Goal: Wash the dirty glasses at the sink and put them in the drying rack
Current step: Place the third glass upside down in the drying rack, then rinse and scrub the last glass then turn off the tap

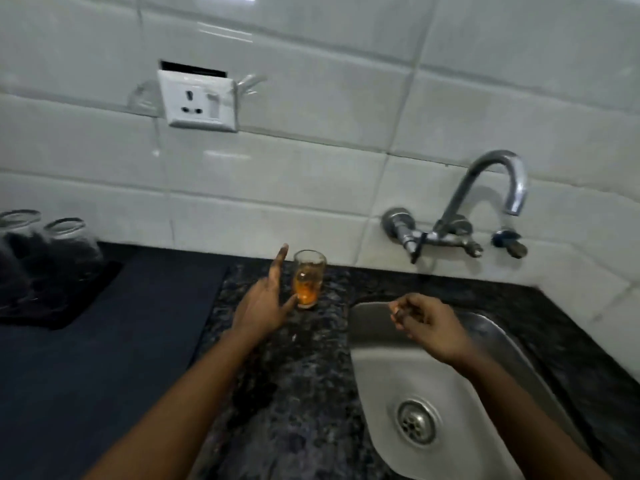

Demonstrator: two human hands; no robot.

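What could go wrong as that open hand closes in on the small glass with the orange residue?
The left hand is open beside the small clear glass with orange residue, thumb near its base; a clumsy nudge could tip it on the dark speckled stone counter. The glass stands close to the steel sink, so it might roll in and crack. Leftover orange liquid could spill.

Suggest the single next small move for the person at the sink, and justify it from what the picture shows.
Probably close the left hand around the dirty glass. That hand is open right beside the glass, thumb near its base, not yet gripping. The glass stands upright on the counter with orange residue inside, so it needs washing. The right hand hovers loosely curled over the sink, holding nothing visible.
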